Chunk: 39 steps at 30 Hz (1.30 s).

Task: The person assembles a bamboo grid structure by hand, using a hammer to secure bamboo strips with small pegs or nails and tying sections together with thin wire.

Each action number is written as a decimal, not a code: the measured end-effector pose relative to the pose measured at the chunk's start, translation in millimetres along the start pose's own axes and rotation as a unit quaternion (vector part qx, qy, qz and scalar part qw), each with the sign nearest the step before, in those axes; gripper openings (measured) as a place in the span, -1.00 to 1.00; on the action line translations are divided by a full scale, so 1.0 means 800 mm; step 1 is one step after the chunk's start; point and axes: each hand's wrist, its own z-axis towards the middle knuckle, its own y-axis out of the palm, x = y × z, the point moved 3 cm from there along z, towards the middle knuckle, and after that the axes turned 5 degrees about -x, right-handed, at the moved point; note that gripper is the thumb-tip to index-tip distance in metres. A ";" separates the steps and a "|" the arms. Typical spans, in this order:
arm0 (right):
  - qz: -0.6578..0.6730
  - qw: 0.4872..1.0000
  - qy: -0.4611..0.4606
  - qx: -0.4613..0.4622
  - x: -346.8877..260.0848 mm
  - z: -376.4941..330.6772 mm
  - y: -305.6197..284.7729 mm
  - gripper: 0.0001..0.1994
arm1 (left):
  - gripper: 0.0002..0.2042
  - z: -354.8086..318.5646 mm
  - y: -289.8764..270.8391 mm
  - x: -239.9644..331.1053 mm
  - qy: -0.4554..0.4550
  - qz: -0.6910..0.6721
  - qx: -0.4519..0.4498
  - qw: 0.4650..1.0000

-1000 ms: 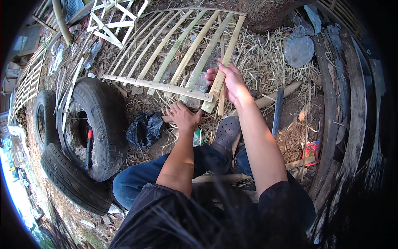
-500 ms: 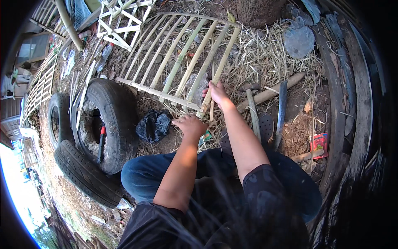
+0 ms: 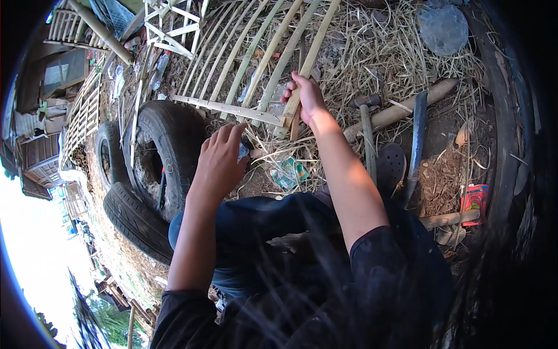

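Note:
A bamboo slat frame (image 3: 229, 108), its pale strips nailed to a crosspiece at the near end, lies on the ground ahead. My right hand (image 3: 309, 100) is closed round its rightmost strip, close to the near corner. To the left, my left hand (image 3: 220, 160) is over the black plastic bag (image 3: 249, 145), with its fingers stretched and slightly bent. The hand hides most of the bag, and its fingertips show no object held. A green and white packet (image 3: 289, 173) lies on the soil between my arms.
Old tyres (image 3: 173, 148) stand and lean at the left. Right of my right arm are a hammer (image 3: 368, 131), a thick wooden pole (image 3: 401, 110), a long blade (image 3: 417, 136) and a clog (image 3: 390, 166). A red packet (image 3: 474, 203) lies farther right. Dry straw covers the ground beyond.
My left hand has left the frame's near corner and moved left over the black bag. My right hand keeps its grip on the strip. The whole view has shifted slightly.

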 end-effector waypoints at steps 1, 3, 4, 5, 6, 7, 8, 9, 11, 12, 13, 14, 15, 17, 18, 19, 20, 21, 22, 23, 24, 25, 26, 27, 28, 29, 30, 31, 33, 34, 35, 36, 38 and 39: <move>-0.020 1.000 -0.004 -0.003 0.002 -0.001 0.006 -0.86 | -0.40 0.004 0.000 -0.014 -0.017 0.017 -0.008 1.000; -0.055 0.998 -0.004 0.007 0.002 -0.005 0.006 -0.85 | -0.39 0.022 0.003 -0.024 -0.005 0.069 -0.011 0.998; -0.084 0.996 -0.002 0.015 0.003 -0.007 0.003 -0.84 | -0.39 0.038 0.001 -0.026 0.003 0.081 -0.022 0.996; -0.114 0.993 0.000 0.022 0.007 -0.009 0.002 -0.84 | -0.39 0.049 0.001 -0.031 0.009 0.092 -0.032 0.995; -0.124 0.992 0.003 0.027 0.008 -0.010 0.009 -0.82 | -0.42 0.054 0.001 -0.045 -0.009 0.056 -0.042 0.998; -0.128 0.991 -0.015 0.039 -0.003 -0.013 0.008 -0.80 | -0.44 0.071 0.006 -0.056 -0.013 0.020 -0.047 0.999; -0.154 0.986 -0.023 0.056 -0.016 -0.015 0.003 -0.78 | -0.46 0.094 0.012 -0.067 -0.009 -0.015 -0.048 0.999; -0.177 0.981 -0.032 0.071 -0.028 -0.016 0.000 -0.76 | -0.47 0.113 0.018 -0.079 -0.008 -0.047 -0.047 0.998; -0.189 0.977 -0.069 0.075 -0.046 -0.022 -0.019 -0.74 | -0.47 0.149 0.069 -0.088 0.003 -0.147 0.047 0.988; -0.185 0.977 -0.074 0.082 -0.041 -0.026 -0.020 -0.74 | -0.43 0.156 0.095 -0.095 -0.014 -0.160 0.051 0.986; -0.177 0.978 -0.072 0.082 -0.025 -0.030 -0.009 -0.73 | -0.38 0.146 0.109 -0.111 -0.040 -0.170 0.055 0.983; -0.191 0.975 -0.072 0.083 -0.010 -0.034 -0.008 -0.73 | -0.35 0.137 0.126 -0.122 -0.046 -0.191 0.059 0.979; -0.209 0.971 -0.073 0.086 0.002 -0.035 -0.009 -0.72 | -0.32 0.130 0.137 -0.129 -0.050 -0.215 0.062 0.973; -0.209 0.970 -0.076 0.099 0.018 -0.041 -0.012 -0.73 | -0.39 0.122 0.150 -0.139 -0.103 -0.221 0.035 0.969; -0.214 0.968 -0.086 0.098 0.019 -0.047 -0.005 -0.73 | -0.45 0.125 0.146 -0.146 -0.109 -0.211 0.055 0.970; -0.214 0.967 -0.089 0.104 0.025 -0.053 -0.007 -0.72 | -0.50 0.122 0.146 -0.147 -0.120 -0.199 0.065 0.970; -0.228 0.963 -0.098 0.103 0.023 -0.057 -0.008 -0.72 | -0.55 0.126 0.139 -0.151 -0.098 -0.175 0.064 0.978; -0.241 0.959 -0.105 0.110 0.017 -0.064 -0.017 -0.72 | -0.58 0.129 0.133 -0.146 -0.073 -0.153 0.056 0.984; -0.232 0.962 -0.096 0.110 0.013 -0.072 -0.013 -0.72 | -0.60 0.127 0.138 -0.148 -0.052 -0.144 0.114 0.982; -0.228 0.964 -0.096 0.101 0.018 -0.074 -0.024 -0.72 | -0.60 0.122 0.149 -0.148 -0.055 -0.156 0.106 0.981; -0.241 0.960 -0.103 0.096 0.016 -0.076 -0.024 -0.72 | -0.60 0.123 0.159 -0.148 -0.061 -0.176 0.118 0.975; -0.254 0.957 -0.111 0.090 0.016 -0.077 -0.022 -0.72 | -0.60 0.123 0.169 -0.146 -0.067 -0.195 0.131 0.970; -0.261 0.955 -0.095 0.105 0.015 -0.076 -0.022 -0.72 | -0.56 0.125 0.179 -0.149 -0.080 -0.208 0.108 0.969; -0.271 0.953 -0.090 0.104 0.016 -0.072 -0.015 -0.72 | -0.56 0.126 0.180 -0.152 -0.088 -0.202 0.133 0.966; -0.281 0.950 -0.085 0.103 0.018 -0.064 -0.007 -0.72 | -0.56 0.127 0.180 -0.154 -0.095 -0.196 0.157 0.963; -0.290 0.948 -0.079 0.103 0.020 -0.055 -0.003 -0.71 | -0.56 0.128 0.181 -0.157 -0.103 -0.189 0.180 0.960; -0.291 0.949 -0.073 0.093 0.019 -0.039 -0.002 -0.70 | -0.51 0.133 0.163 -0.164 -0.121 -0.195 0.097 0.968; -0.292 0.949 -0.070 0.097 0.016 -0.030 -0.005 -0.69 | -0.53 0.142 0.164 -0.169 -0.090 -0.183 0.120 0.972; -0.292 0.948 -0.062 0.106 0.005 -0.016 -0.012 -0.69 | -0.56 0.157 0.164 -0.165 -0.055 -0.129 0.157 0.977; -0.304 0.946 -0.072 0.086 0.000 -0.008 -0.012 -0.69 | -0.57 0.162 0.162 -0.166 -0.062 -0.132 0.168 0.975; -0.312 0.944 -0.077 0.073 -0.005 0.004 -0.010 -0.69 | -0.58 0.168 0.159 -0.168 -0.069 -0.135 0.178 0.972; -0.320 0.942 -0.078 0.066 -0.010 0.010 -0.006 -0.69 | -0.58 0.172 0.160 -0.166 -0.074 -0.141 0.181 0.970; -0.329 0.939 -0.075 0.068 -0.019 0.024 0.003 -0.69 | -0.59 0.181 0.147 -0.167 -0.075 -0.144 0.151 0.975; -0.335 0.936 -0.074 0.072 -0.025 0.034 0.000 -0.70 | -0.59 0.187 0.141 -0.166 -0.072 -0.152 0.145 0.975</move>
